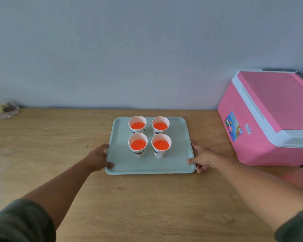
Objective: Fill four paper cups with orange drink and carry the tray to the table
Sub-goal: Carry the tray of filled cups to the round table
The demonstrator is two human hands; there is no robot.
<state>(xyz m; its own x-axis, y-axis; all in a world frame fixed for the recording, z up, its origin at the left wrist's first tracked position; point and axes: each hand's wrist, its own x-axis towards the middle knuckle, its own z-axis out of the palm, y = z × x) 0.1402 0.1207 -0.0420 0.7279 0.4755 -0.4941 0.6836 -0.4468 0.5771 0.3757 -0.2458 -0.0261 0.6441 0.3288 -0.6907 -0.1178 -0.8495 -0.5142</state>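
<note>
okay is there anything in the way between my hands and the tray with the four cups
No. The left hand and right hand already grip the tray at its side rims. The four cups stand mid-tray, apart from the fingers. The pink cooler sits off to the right.

Two bare forearms reach in from the bottom corners of the view. The left hand [99, 158] and the right hand [202, 158] are uncovered, with no gloves, rings, or watch showing on what is visible. Each arm wears a dark olive-green fabric sleeve with a faintly mottled look: the left sleeve [19, 222] is pushed up and bunched near the elbow, and the right sleeve [297, 226] shows only as a rumpled edge at the frame's corner.
</note>
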